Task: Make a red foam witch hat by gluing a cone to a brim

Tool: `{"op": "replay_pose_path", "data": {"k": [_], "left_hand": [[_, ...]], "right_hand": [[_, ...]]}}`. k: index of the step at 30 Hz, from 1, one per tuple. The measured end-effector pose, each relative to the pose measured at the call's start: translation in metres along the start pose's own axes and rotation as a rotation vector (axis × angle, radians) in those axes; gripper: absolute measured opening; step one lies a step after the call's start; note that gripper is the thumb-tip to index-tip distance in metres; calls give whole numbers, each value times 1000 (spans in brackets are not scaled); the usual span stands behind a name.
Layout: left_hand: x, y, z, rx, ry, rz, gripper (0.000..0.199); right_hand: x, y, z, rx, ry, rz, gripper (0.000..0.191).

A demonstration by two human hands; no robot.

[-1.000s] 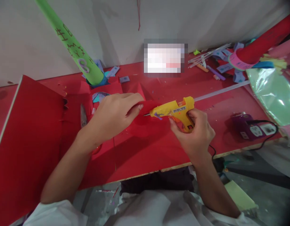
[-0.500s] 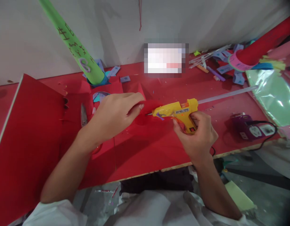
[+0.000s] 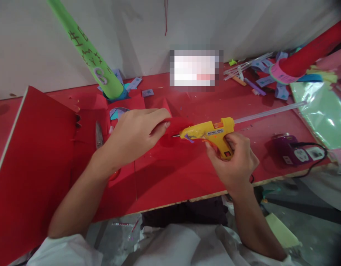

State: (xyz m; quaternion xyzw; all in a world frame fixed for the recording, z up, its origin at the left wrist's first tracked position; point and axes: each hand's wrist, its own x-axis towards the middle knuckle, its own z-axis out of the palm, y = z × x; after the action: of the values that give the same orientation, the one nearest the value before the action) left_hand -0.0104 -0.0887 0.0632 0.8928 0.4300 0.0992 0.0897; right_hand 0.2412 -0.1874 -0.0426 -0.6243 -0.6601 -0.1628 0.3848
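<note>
Thumb and fingers of my left hand [image 3: 142,131] pinch the edge of a piece of red paper [image 3: 181,122]. My right hand [image 3: 235,159] is wrapped round the handle of a yellow glue gun [image 3: 207,131], whose metal tip points left, close to the red paper below my left fingertips. From the back of the gun sticks a long clear glue stick [image 3: 270,112]. Scissors [image 3: 98,135] lie on the table left of my left wrist, partly hidden by my arm.
A green paper cone [image 3: 103,77] stands at the back left, and a large red board [image 3: 37,166] rises at the left. At the right are a purple power adapter [image 3: 290,149], a red cone [image 3: 311,55] and a green plastic-wrapped pack [image 3: 322,114].
The glue gun and my right hand have shifted very slightly to the right. My left hand holds almost the same place on the red paper.
</note>
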Motion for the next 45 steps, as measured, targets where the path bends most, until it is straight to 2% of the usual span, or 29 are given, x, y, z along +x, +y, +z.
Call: {"op": "replay_pose_path", "data": {"k": [7,14,27,35,39,45], "left_hand": [[0,-1,0,8,3,1,25],[-1,0,-1,4,6,-4,25],[-2,0,-4,-9,23,-14,24],[-2,0,-2,-4,14,-13,25],[-1,0,-1,-5,15,-12,24],[-1,0,-1,-2,27,-3,23]], "right_hand": [[-1,2,5,-36,-13,52,35],[-1,-1,3,51,-8,48,32],[4,-1,4,77,11,5,32],[0,-1,8,115,-23,178,40],[-1,-5,9,156,29,242,47],[2,-3,8,200,-17,225,47]]}}
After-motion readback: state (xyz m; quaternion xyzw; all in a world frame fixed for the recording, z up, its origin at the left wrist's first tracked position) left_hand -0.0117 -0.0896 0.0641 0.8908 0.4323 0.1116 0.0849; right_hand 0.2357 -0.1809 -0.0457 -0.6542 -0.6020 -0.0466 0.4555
